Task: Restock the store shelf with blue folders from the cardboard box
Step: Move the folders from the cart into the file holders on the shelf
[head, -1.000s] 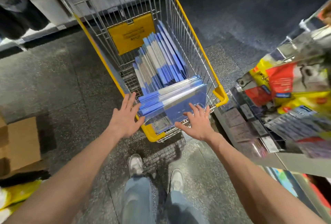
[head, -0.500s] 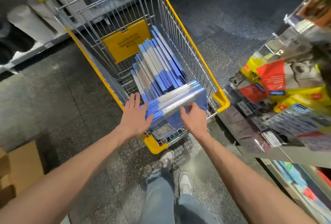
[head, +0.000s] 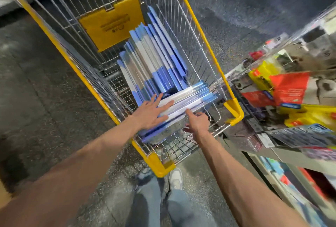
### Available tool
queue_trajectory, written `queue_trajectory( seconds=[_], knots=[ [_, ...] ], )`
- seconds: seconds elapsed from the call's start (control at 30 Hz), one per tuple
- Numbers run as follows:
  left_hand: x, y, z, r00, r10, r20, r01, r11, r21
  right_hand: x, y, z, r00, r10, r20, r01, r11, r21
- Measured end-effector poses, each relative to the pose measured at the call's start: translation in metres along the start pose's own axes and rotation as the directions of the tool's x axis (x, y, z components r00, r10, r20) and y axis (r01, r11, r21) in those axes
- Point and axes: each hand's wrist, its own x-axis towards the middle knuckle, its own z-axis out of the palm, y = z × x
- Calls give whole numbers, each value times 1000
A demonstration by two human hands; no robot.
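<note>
1. We look down into a silver wire shopping cart with a yellow plastic rim, standing on a dark speckled floor.
2. The task's goods are inside it. A row of thin blue-and-white plastic folders stands on edge along the cart's length, leaning toward the right wire wall.
3. Across the near end of the basket lies a second, crosswise stack of blue folders, running from the left wall toward the right one.
4. The left hand lies flat on top of this crosswise stack, palm down, with its fingers straight and spread apart.
5. The right hand is at the stack's near edge. One digit reaches up and touches that edge while the other fingers extend lower down. Because of the blur, we cannot tell whether it pinches the folders.
6. A flat yellow plastic panel with dark print hangs on the cart's far wire wall, beyond the upright row.
7. Just beside the cart on the right, we see a grey store shelf carrying red and yellow packets, all blurred.
8. Below the arms, blue jeans and a white shoe show, with the shoe near the cart's closest yellow corner.
</note>
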Motion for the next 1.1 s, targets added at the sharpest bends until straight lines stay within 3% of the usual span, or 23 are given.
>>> queue_trajectory(
  seconds=[0.17,0.67,0.93,1.1],
  knots=[
    [9,-8,1,1000,20,3,-20,997,-73,-1,11,-11,996,83,-34,-78,990,117],
    [17,-27,-5,994,104,-23,-106,973,-203,-3,-13,13,992,112,-56,-111,993,31],
    [19,-28,-5,996,91,-23,-94,972,-214,4,-13,14,991,121,-52,-115,987,113],
    [20,-28,-6,997,82,-8,-82,970,-229,16,1,14,985,116,-127,-121,992,-26]
  ],
)
